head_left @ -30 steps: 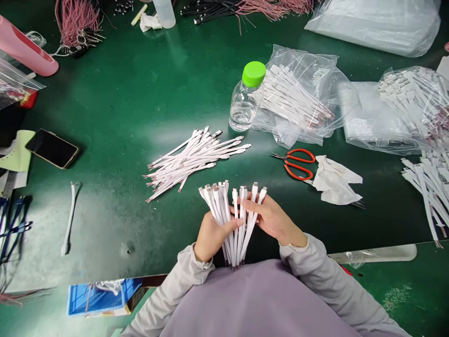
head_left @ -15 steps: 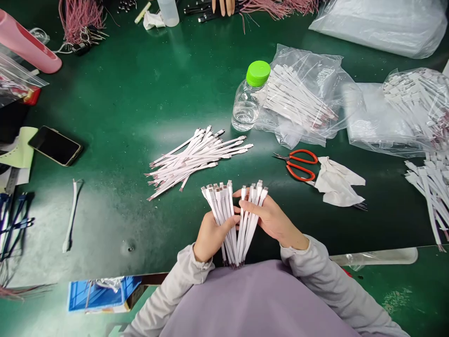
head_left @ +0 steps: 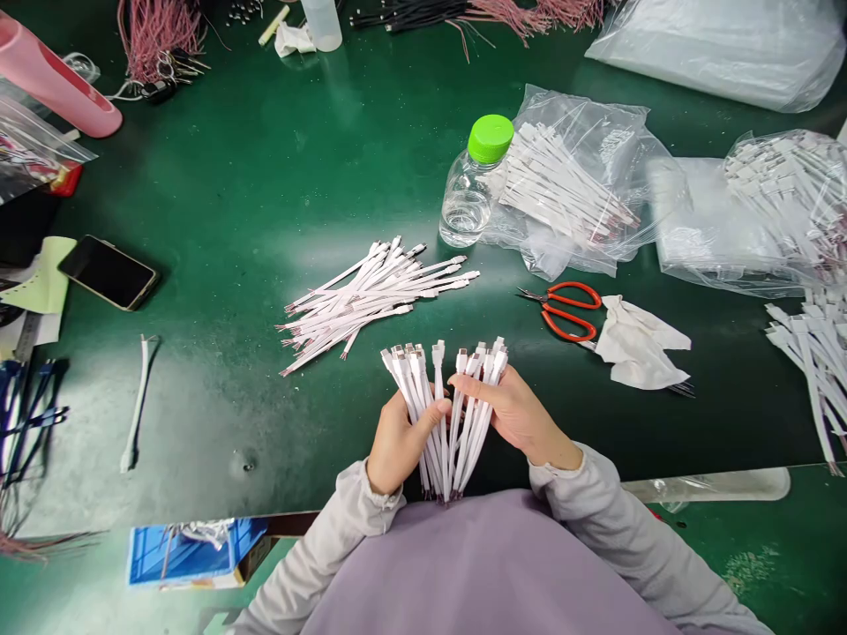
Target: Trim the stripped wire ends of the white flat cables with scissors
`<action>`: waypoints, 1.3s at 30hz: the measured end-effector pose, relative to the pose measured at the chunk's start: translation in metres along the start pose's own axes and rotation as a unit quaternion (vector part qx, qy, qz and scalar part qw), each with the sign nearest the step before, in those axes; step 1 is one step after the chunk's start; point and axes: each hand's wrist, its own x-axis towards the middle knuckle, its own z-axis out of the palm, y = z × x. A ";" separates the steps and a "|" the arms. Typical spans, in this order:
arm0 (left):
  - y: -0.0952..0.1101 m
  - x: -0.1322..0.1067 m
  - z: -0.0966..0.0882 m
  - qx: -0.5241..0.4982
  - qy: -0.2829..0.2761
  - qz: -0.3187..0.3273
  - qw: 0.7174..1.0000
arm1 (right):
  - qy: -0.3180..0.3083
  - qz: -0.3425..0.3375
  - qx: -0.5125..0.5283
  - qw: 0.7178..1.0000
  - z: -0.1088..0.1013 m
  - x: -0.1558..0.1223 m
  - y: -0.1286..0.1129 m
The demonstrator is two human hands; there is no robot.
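The left hand (head_left: pixel 402 438) and right hand (head_left: pixel 516 414) grip a fanned bundle of flat white cables (head_left: pixel 458 441) from both sides, long axis 12-to-6 o'clock, connectors toward 12 o'clock.

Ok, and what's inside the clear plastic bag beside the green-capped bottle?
The clear plastic bag holds a bundle of flat white cables with connector ends at one side and pinkish wire ends at the other. Upper cables hide those beneath, so the count cannot be seen.

The hands (head_left: pixel 401 441) (head_left: pixel 516 414) hide the white cables' (head_left: pixel 442 467) middles; the picture's top edge cuts off pink wires (head_left: pixel 155 40).
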 end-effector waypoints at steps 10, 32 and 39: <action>0.004 0.000 -0.001 -0.119 -0.061 -0.078 0.988 | -0.071 0.018 0.001 0.997 -0.001 0.000 0.002; 0.006 -0.001 -0.003 0.020 0.015 0.004 1.000 | 0.028 -0.096 -0.093 0.991 0.006 0.001 0.002; 0.006 -0.001 -0.004 0.013 0.010 -0.007 1.000 | 0.018 -0.090 -0.085 0.992 0.005 0.000 0.004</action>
